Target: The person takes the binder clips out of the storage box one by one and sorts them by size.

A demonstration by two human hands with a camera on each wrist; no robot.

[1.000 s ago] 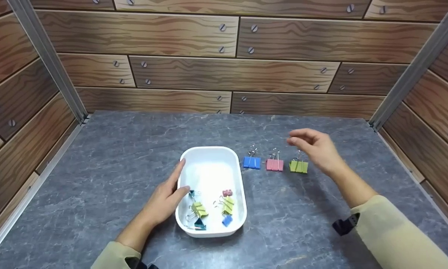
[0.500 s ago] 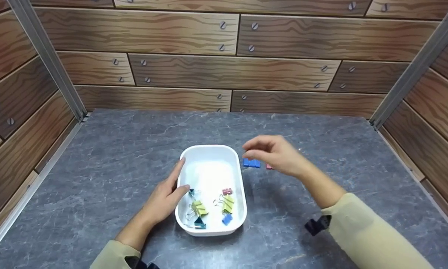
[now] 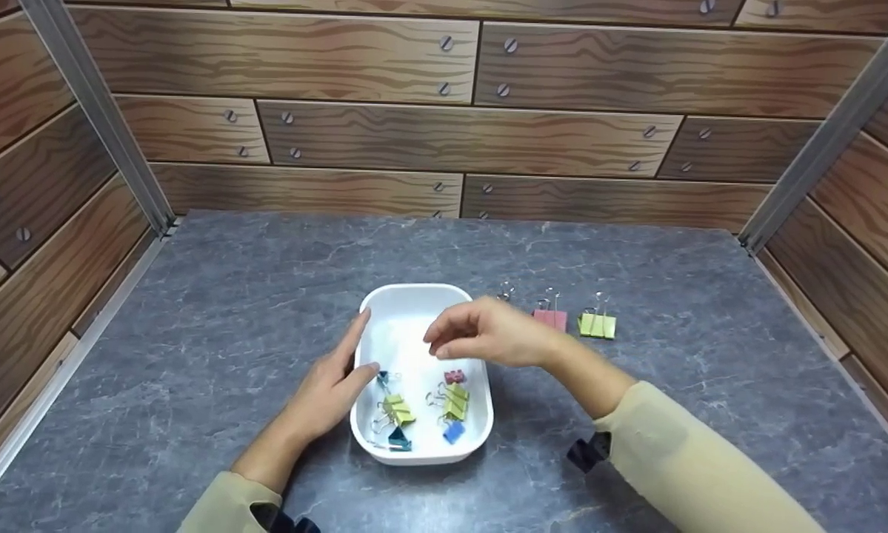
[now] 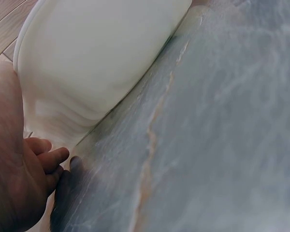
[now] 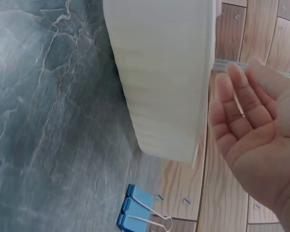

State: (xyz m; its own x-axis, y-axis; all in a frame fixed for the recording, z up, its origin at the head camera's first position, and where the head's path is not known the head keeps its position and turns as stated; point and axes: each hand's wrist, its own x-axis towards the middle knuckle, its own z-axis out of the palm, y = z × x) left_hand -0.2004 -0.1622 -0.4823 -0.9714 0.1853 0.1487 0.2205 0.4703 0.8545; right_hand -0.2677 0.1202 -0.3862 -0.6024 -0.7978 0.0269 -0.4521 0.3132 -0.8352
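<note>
A white plastic tray (image 3: 421, 460) stands on the table with several small binder clips inside. Along its right side lie a pink clip (image 3: 453, 376), a yellow-green clip (image 3: 455, 402) and a blue clip (image 3: 454, 432); on the left are another yellow-green clip (image 3: 398, 409) and teal clips (image 3: 399, 438). My left hand (image 3: 325, 392) rests against the tray's left side, thumb over the rim and index finger stretched along it. Above the tray's right rim hovers my right hand (image 3: 492, 333), fingers loosely bent; the right wrist view shows nothing between them.
Right of the tray, larger binder clips stand in a row: a blue one (image 5: 135, 208), mostly behind my right hand in the head view, a pink one (image 3: 550, 319) and a yellow-green one (image 3: 598, 326). Wood-patterned panels (image 3: 384, 137) enclose the grey marbled table (image 3: 266, 259).
My right hand has moved left, from above the yellow-green clip in the row, past the pink and blue ones, to over the tray. The left hand has stayed at the tray.
</note>
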